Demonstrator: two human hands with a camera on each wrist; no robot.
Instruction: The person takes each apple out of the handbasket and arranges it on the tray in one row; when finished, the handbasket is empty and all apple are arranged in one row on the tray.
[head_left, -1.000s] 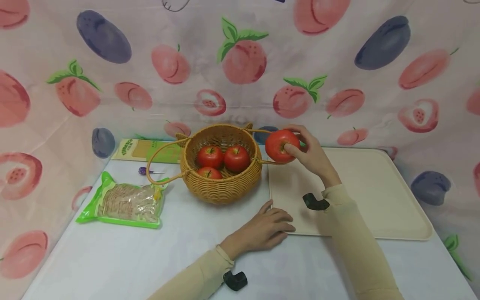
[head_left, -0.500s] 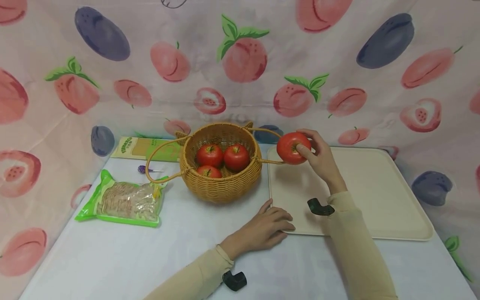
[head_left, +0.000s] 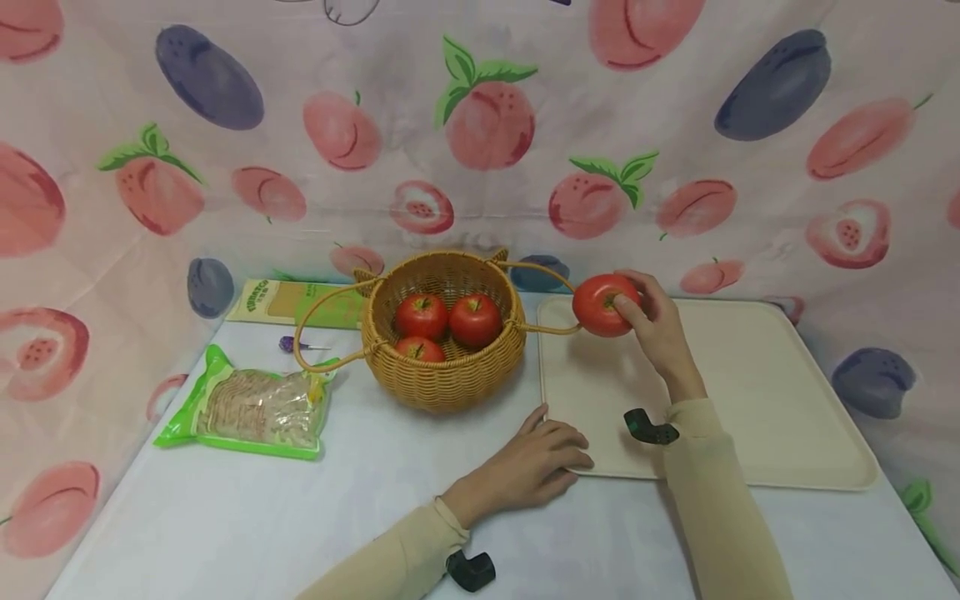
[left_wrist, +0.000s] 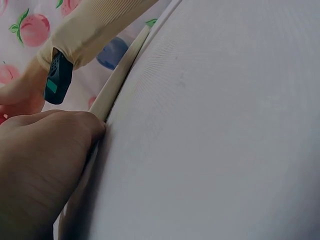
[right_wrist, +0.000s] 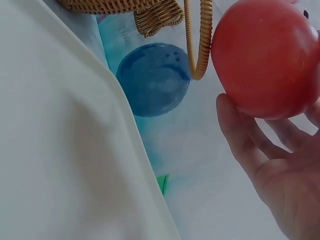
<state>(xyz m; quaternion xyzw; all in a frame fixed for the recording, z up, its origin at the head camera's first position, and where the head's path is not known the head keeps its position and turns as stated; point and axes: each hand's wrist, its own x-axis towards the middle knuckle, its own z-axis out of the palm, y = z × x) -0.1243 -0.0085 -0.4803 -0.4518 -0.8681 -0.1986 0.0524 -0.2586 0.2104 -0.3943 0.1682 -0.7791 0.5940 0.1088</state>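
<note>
While I monitor remotely, the wicker basket [head_left: 442,387] holds three red apples [head_left: 476,322]. Beside it, the left hand [head_left: 528,467] rests, fingers slightly spread, on the near left corner of the tray [head_left: 787,383]. The held apple [head_left: 602,306] has shifted further rightward from the basket's rim, which places it above the tray's far left part (contact with the right handle [right_wrist: 205,35] I cannot confirm). The right hand [head_left: 662,327] pinches it, unreleased.
</note>
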